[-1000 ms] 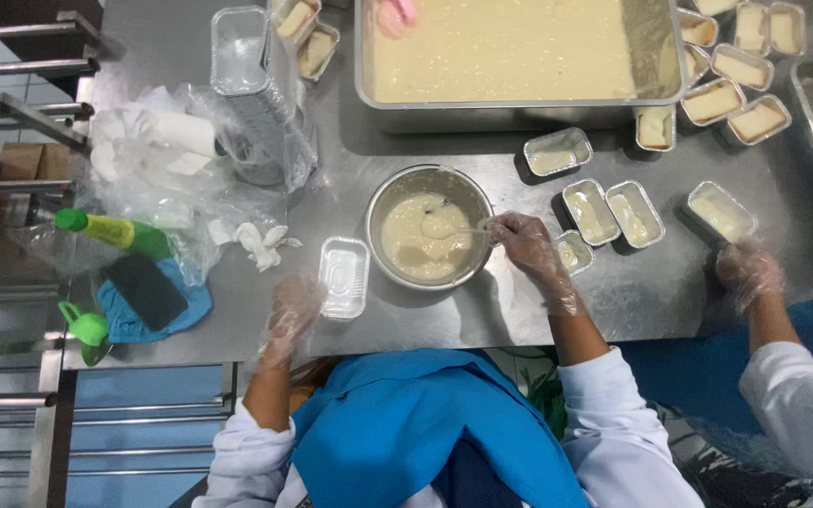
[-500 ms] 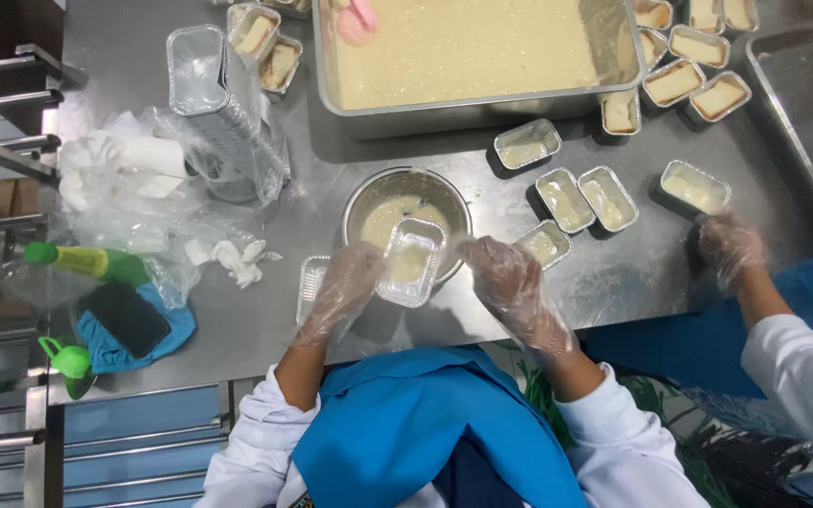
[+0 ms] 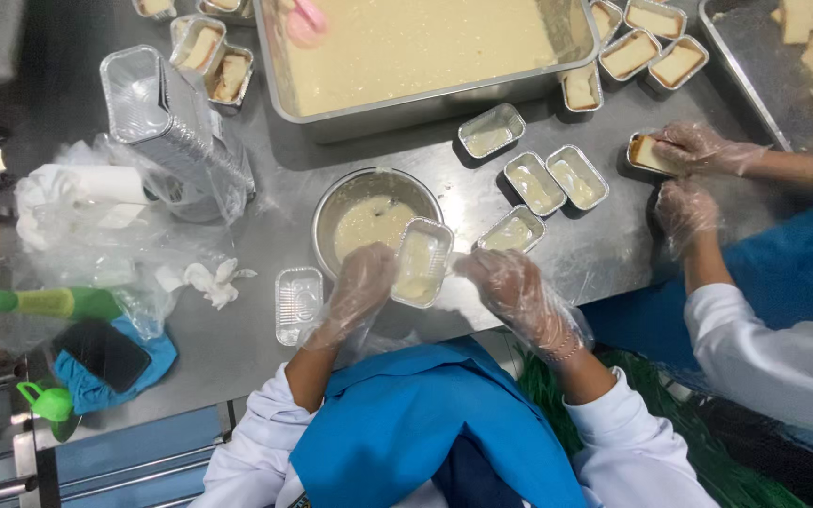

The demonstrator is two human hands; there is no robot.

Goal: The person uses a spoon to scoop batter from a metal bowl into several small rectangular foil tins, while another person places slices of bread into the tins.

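Both our hands wear thin, crinkled clear plastic gloves. Our left hand (image 3: 361, 282) grasps a small rectangular foil tray (image 3: 422, 261) by its near end, holding it over the rim of a round steel bowl (image 3: 375, 222); the tray carries a shallow layer of pale batter. Our right hand (image 3: 512, 287) hovers just right of the tray, fingers loosely curled; we cannot quite tell whether it touches the tray's edge.

Items about the hands:
- Bowl: brushed metal, partly filled with creamy, pale yellow batter.
- Empty foil tray (image 3: 298, 304): ribbed, shiny, lying left of the bowl on the steel table (image 3: 604, 254).
- Filled foil trays (image 3: 557, 179): several, glossy batter inside, right of the bowl.
- Large steel pan (image 3: 425, 56): rectangular, holding smooth batter, beyond the bowl.
- Stack of foil trays (image 3: 167, 118): nested, wrapped in clear film, far left.
- Co-worker's gloved hands (image 3: 693, 179): at the right, around a foil tray with a sponge slice (image 3: 651, 152).
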